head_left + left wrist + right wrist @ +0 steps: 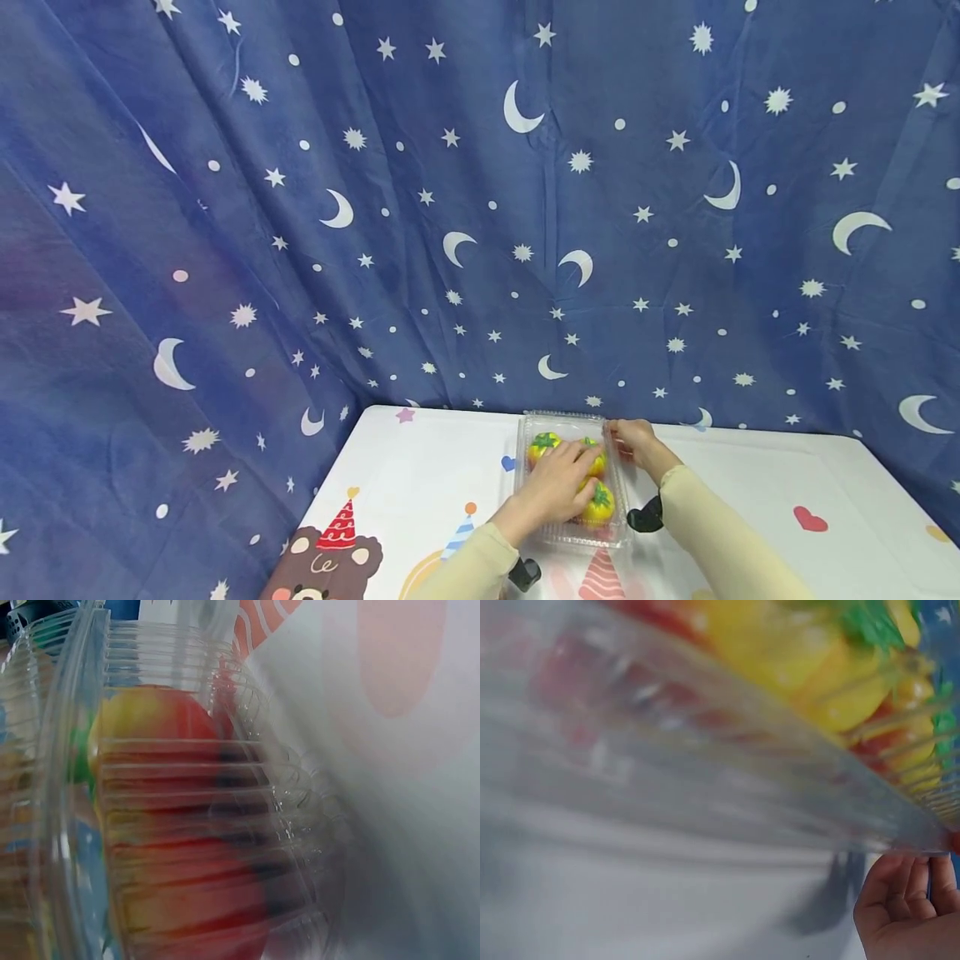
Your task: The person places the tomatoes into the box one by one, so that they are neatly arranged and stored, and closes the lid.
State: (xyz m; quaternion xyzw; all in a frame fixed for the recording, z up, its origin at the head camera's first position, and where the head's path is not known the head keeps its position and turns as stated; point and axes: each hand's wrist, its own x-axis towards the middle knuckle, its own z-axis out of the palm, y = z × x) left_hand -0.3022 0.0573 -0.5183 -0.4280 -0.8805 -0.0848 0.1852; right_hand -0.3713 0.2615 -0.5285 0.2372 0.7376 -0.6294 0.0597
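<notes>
A clear plastic clamshell container (558,534) lies on the table with its lid down, and several round yellow-and-red fruits (597,505) with green leafy tops show through it. My left hand (557,488) rests on the lid with its fingers spread, covering part of the fruits. At the far right corner, my right hand (636,442) holds the container's edge. In the right wrist view its bent fingers (907,904) meet the rim from below. The left wrist view shows the container's ribbed side (247,757) close up, with red and yellow fruit (161,727) behind it.
The white table (720,500) carries printed hearts, party hats and a bear (318,562). A blue curtain (450,208) with moons and stars hangs right behind the table and along its left side. Black wrist straps (647,515) sit near both sleeves.
</notes>
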